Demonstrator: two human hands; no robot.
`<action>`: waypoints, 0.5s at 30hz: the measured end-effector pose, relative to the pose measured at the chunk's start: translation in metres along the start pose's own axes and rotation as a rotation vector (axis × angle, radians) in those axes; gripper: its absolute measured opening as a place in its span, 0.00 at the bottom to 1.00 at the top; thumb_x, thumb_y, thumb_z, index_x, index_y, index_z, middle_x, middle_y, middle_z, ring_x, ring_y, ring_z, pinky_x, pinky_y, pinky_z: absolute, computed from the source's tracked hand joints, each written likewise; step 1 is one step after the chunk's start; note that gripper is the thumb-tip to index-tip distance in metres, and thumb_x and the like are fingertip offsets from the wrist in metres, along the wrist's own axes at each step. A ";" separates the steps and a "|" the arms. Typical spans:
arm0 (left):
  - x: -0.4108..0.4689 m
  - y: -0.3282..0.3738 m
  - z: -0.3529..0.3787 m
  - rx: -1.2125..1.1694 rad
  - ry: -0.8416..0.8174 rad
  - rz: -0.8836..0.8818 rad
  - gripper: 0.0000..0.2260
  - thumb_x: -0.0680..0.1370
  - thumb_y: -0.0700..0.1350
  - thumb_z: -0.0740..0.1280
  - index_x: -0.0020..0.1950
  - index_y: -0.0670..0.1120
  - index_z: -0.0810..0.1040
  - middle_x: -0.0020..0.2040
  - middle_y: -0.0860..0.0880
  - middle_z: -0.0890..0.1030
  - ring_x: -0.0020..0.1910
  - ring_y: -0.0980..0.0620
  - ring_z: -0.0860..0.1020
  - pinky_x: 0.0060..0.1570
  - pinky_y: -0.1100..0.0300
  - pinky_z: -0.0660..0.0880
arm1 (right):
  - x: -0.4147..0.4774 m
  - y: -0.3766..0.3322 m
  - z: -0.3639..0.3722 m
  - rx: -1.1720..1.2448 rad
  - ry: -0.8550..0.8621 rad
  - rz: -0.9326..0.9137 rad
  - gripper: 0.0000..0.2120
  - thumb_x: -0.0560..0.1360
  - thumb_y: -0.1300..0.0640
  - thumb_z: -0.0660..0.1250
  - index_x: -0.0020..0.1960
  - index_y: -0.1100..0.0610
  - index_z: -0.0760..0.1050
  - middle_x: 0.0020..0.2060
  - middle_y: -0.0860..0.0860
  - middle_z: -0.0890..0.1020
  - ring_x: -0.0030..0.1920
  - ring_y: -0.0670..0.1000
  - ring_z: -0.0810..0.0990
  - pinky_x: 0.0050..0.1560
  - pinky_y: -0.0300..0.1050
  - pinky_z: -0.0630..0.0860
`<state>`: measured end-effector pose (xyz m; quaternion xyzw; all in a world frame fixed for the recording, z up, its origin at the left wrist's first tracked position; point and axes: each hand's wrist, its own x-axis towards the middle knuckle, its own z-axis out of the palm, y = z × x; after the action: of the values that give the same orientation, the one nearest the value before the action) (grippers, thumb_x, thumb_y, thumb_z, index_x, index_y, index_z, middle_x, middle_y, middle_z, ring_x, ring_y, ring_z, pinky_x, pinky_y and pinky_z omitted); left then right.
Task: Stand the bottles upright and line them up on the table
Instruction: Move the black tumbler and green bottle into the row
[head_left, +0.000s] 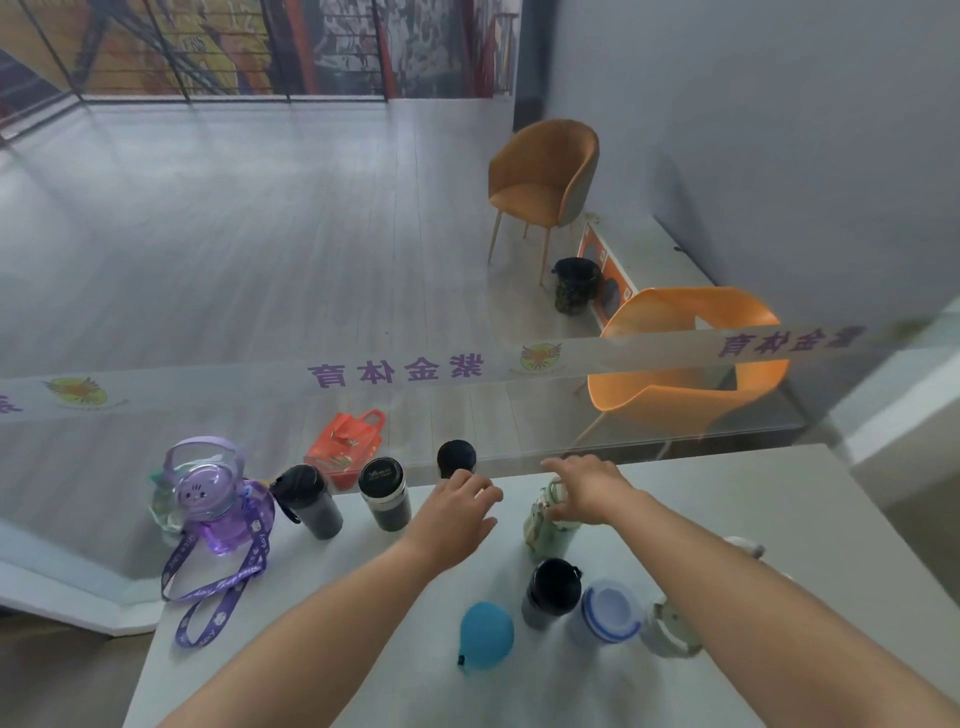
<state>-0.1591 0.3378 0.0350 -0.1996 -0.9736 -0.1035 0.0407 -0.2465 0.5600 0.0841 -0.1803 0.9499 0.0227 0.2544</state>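
Along the far edge of the white table (753, 509) stand a purple bottle with a strap (218, 506), a black bottle (309, 501), a glass bottle with a black lid (385, 501) and a black-capped bottle (456, 458). My left hand (454, 512) hovers just in front of that last bottle, fingers loosely curled, holding nothing. My right hand (587, 486) grips the top of a pale green bottle (550, 530), which stands upright. Nearer me stand a blue bottle (485, 636), a black bottle (550, 592), a white bottle with a blue-rimmed lid (608, 613) and a cream bottle (670, 631).
A glass wall with a printed band (395, 371) runs right behind the table's far edge. Beyond it are an orange chair (691, 379), a tan chair (545, 176), a red bag (345, 449) and a dark bin (576, 283) on the floor.
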 end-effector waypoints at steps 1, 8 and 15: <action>0.001 0.003 0.000 0.011 -0.014 -0.022 0.14 0.79 0.51 0.65 0.63 0.49 0.74 0.61 0.50 0.76 0.59 0.47 0.71 0.59 0.52 0.73 | -0.003 0.004 0.004 -0.010 -0.020 0.004 0.42 0.71 0.36 0.71 0.79 0.44 0.56 0.74 0.52 0.70 0.72 0.59 0.68 0.69 0.57 0.66; 0.012 0.008 0.002 0.070 -0.032 -0.230 0.19 0.78 0.46 0.60 0.69 0.46 0.68 0.68 0.47 0.71 0.66 0.44 0.68 0.65 0.50 0.69 | 0.004 0.017 0.017 -0.023 -0.027 -0.094 0.39 0.70 0.41 0.73 0.76 0.45 0.60 0.69 0.53 0.73 0.66 0.59 0.75 0.65 0.54 0.68; 0.024 0.009 -0.002 0.088 -0.081 -0.391 0.22 0.78 0.44 0.59 0.72 0.44 0.65 0.73 0.44 0.67 0.70 0.41 0.64 0.70 0.48 0.61 | 0.027 0.023 0.003 -0.018 0.040 -0.221 0.36 0.69 0.40 0.71 0.74 0.46 0.63 0.66 0.49 0.77 0.67 0.54 0.75 0.71 0.54 0.59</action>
<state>-0.1775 0.3544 0.0413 -0.0087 -0.9982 -0.0589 -0.0108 -0.2745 0.5730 0.0668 -0.2868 0.9288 -0.0006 0.2349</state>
